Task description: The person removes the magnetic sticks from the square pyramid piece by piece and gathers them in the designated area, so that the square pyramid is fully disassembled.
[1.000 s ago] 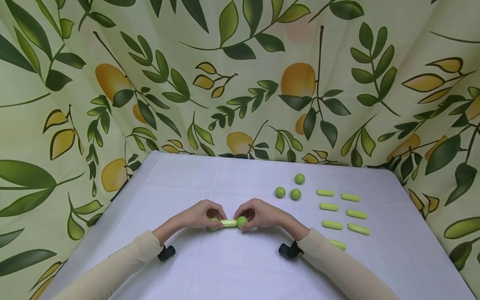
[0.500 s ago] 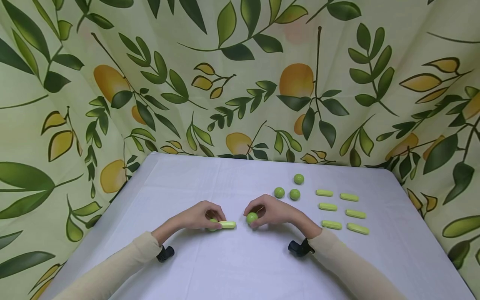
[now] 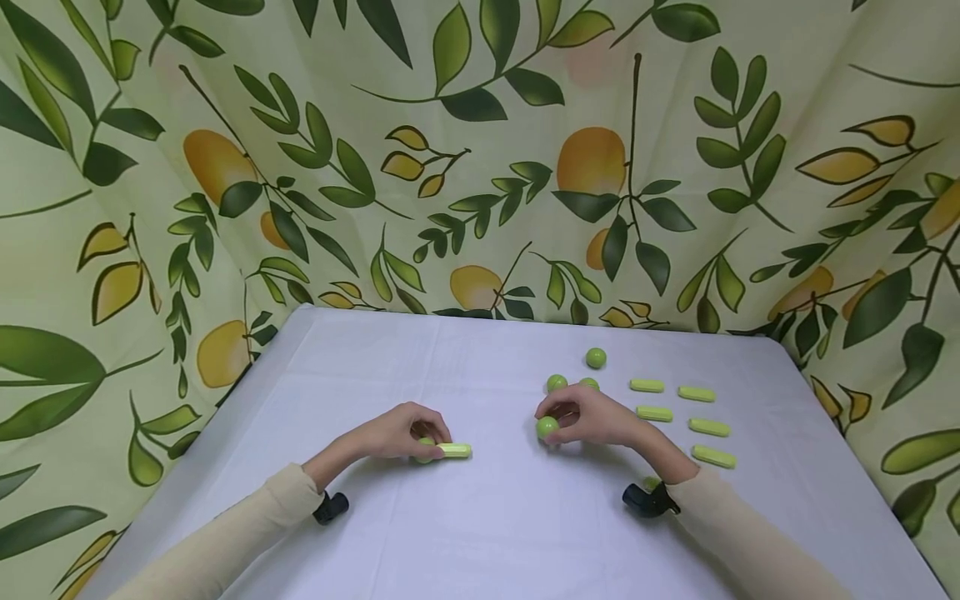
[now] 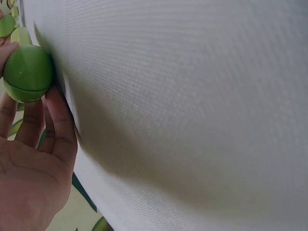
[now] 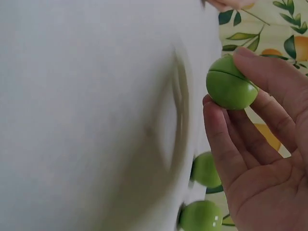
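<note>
My left hand [image 3: 397, 432] pinches a green ball [image 4: 29, 72] low over the table. A light green stick [image 3: 455, 451] lies against that ball on its right side; whether the two are joined I cannot tell. Farther right, my right hand [image 3: 600, 417] holds another green ball [image 5: 231, 84] between thumb and fingertips. In the right wrist view this ball shows a groove across it and hangs apart from the cloth. Just behind that hand sit two more green balls [image 3: 557, 383], one partly covered by the hand. A third ball [image 3: 596, 357] lies farther back.
Several light green sticks [image 3: 708, 427] lie on the right side of the white-covered table [image 3: 360, 358]; the right forearm covers some. A black wrist camera [image 3: 649, 500] sits on that arm. A leaf-and-fruit patterned curtain [image 3: 487, 208] stands behind the table.
My right hand has pulled away from the stick's end and moved right with its ball, toward the loose balls. My left hand stays in place with its ball and the stick.
</note>
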The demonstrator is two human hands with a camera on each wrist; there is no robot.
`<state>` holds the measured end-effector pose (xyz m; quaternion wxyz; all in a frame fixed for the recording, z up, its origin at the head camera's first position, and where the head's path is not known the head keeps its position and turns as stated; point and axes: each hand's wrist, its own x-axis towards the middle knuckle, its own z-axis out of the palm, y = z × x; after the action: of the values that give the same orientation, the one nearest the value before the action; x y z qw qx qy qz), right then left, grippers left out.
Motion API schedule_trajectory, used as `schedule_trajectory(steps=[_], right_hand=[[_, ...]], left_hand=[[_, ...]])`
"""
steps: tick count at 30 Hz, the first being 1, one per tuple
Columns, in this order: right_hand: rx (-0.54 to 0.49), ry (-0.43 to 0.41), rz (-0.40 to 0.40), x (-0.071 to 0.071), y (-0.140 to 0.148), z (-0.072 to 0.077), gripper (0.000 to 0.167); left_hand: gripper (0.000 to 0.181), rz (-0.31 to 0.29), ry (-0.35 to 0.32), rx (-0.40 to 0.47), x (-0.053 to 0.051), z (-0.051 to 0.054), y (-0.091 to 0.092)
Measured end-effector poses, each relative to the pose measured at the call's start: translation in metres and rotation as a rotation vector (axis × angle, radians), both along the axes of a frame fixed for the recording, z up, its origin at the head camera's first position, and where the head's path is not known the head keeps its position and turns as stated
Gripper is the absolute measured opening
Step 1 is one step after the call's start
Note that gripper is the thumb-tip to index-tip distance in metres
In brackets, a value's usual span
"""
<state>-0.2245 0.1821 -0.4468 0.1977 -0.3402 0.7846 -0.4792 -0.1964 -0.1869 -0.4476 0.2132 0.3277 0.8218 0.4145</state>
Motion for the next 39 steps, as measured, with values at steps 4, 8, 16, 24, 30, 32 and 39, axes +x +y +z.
schedule_trajectory(steps=[4, 8, 16, 24, 30, 32, 39], right_hand=[[-0.013, 0.019, -0.057, 0.002, 0.017, 0.0, 0.03], [-0.005, 0.082, -0.116, 0.003, 0.033, -0.001, 0.03], [0.049, 0.116, -0.217, 0.006, 0.058, -0.003, 0.031], [0.073, 0.124, -0.263, 0.007, 0.066, -0.004, 0.03], [0.085, 0.12, -0.279, 0.009, 0.065, -0.005, 0.029], [0.093, 0.121, -0.289, 0.009, 0.065, -0.005, 0.029], [0.099, 0.121, -0.293, 0.008, 0.062, -0.006, 0.03]], left_hand=[[0.011, -0.008, -0.004, 0.008, -0.001, 0.001, 0.001], [0.011, -0.011, -0.008, 0.009, -0.001, 0.002, 0.001], [0.011, -0.016, -0.002, 0.005, -0.001, 0.002, 0.002], [0.01, -0.016, 0.012, -0.002, 0.0, 0.002, 0.001], [0.01, -0.01, 0.006, -0.008, 0.001, 0.0, 0.001], [0.01, -0.008, 0.002, -0.009, 0.001, -0.001, 0.001], [0.01, -0.004, -0.003, -0.008, 0.001, -0.001, 0.001]])
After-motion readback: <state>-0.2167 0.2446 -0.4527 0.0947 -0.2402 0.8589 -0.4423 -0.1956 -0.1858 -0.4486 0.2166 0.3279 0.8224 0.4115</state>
